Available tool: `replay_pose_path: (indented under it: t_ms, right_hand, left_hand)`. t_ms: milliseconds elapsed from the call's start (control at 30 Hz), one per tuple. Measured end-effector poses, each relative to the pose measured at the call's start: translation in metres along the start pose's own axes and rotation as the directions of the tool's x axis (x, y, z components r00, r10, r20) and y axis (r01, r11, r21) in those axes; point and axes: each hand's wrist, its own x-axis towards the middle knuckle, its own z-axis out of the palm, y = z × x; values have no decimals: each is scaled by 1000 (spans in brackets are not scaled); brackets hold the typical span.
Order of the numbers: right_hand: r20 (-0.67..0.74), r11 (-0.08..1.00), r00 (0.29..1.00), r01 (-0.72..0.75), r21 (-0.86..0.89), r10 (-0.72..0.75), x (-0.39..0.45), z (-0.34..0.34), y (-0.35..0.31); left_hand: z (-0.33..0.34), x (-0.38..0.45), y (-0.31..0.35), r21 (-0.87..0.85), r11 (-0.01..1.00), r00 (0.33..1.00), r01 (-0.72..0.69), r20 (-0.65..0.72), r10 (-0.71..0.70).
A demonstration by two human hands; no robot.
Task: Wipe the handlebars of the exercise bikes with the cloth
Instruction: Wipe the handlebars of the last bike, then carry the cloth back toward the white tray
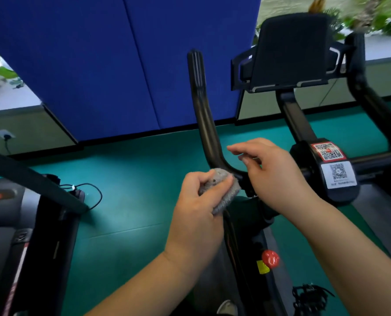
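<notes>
Gripping hand (196, 201), bunched grey cloth (221, 192)

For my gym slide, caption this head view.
Left hand presses grey cloth to bike handlebar; right hand hovers open.

Cloth (221, 190) on handlebar (203, 124) bend; console (290, 51) right behind; treadmill (18, 220) far left.

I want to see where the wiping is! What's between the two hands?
In the head view, the bend of the black handlebar runs between the left hand, which holds the grey cloth, and the open right hand.
</notes>
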Motion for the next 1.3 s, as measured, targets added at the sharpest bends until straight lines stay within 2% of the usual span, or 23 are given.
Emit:
replay_pose_path:
  t_ms: [100,267,367,500,633,767,1000,1167,1300]
  right_hand:
    - [-63,999,998,13,36,-11,-7,-2,-2]
    - [-163,982,971,184,43,-174,-17,-2,-21]
    - [-75,955,953,297,17,-295,-18,18,-35]
    - [132,921,914,390,-27,-383,-10,65,-41]
    - [292,972,935,227,-62,-200,8,117,-48]
    - [328,973,943,120,-198,-50,35,176,-46]
    - [362,921,915,-23,-390,176,80,255,-45]
    - [342,895,910,-63,-442,233,111,285,-56]
    - [317,936,929,-74,-343,190,145,298,-61]
  left_hand:
    - [-9,-3,5,-78,996,999,37,23,-35]
    - [-49,7,-28,-93,958,957,271,-83,-279]
    - [-69,11,-67,-20,909,906,415,-79,-415]
    - [-95,12,-118,164,898,913,407,-66,-402]
    - [-125,9,-159,258,879,910,401,-2,-414]
    - [-160,8,-205,325,822,866,468,15,-500]
    - [-213,34,-285,515,769,857,379,117,-501]
    - [-217,65,-324,609,761,869,224,229,-439]
    - [-208,91,-347,643,750,885,154,248,-395]
